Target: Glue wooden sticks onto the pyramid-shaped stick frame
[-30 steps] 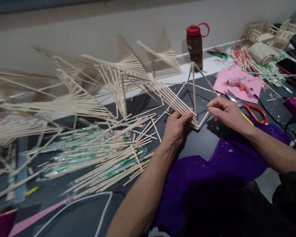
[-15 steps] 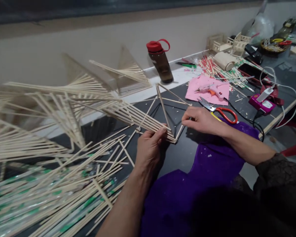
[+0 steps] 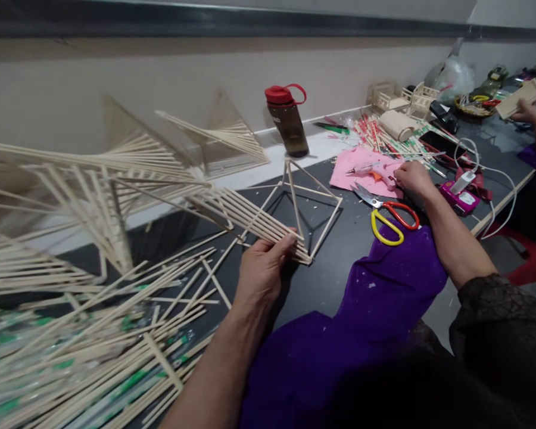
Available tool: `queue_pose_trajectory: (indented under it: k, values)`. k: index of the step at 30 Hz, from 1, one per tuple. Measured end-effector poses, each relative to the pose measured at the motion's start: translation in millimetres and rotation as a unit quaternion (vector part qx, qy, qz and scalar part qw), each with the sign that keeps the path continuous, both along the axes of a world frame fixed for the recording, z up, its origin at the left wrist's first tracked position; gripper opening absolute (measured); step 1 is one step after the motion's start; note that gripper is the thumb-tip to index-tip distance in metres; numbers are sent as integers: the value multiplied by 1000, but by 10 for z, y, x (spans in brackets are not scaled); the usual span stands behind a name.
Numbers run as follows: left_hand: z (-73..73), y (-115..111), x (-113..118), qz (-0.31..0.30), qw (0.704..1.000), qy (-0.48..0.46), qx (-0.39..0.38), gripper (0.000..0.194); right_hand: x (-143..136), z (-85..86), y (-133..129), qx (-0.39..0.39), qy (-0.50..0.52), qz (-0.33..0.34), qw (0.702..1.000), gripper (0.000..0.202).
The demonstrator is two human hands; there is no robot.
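Note:
My left hand (image 3: 263, 262) pinches the near end of a frame of thin wooden sticks (image 3: 268, 223), thumb on top of the row of parallel sticks. The frame's open, pyramid-like part stands on the dark table to the right of that hand. Over on the pink cloth (image 3: 352, 164) lies a pink and white hot glue gun (image 3: 366, 170). My right hand (image 3: 414, 180) has its fingers closed at the glue gun's handle end. Just in front of the cloth are scissors (image 3: 386, 211) with one red and one yellow handle loop.
Loose sticks (image 3: 116, 357), some in plastic sleeves, cover the left front. Finished stick models (image 3: 232, 134) stand by the wall near a red-lidded bottle (image 3: 290, 128). A purple power strip (image 3: 460, 198) with cables sits right. Another person's hand (image 3: 529, 113) holds a wooden piece at far right.
My right hand has left the stick frame and moved right and back to the glue gun. My left hand keeps its hold on the frame. Another person's hand has come into view.

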State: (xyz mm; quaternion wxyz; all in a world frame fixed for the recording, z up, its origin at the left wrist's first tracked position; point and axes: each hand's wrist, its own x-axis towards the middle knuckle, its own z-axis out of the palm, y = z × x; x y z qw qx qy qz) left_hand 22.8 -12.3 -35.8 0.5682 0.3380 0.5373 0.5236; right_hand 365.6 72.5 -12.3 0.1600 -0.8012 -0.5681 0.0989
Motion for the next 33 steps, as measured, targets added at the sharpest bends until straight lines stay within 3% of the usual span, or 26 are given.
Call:
queue_pose_trajectory:
  k: [5,16,23,33]
  values:
    - [-2,16,-4,-1,1000,5,-6,28,46,-181,77,12,38,10,999,31]
    - [17,20,7,4,1000,3,-21,23,113,-305,95,42,131,19,990,32]
    - [-3,23,9,3,1000,-2,-27,30,73,-234,23,34,116,16,992,32]
    - [-11,25,12,2,1000,-7,-28,31,-32,-87,97,-10,4,-15,1000,26]
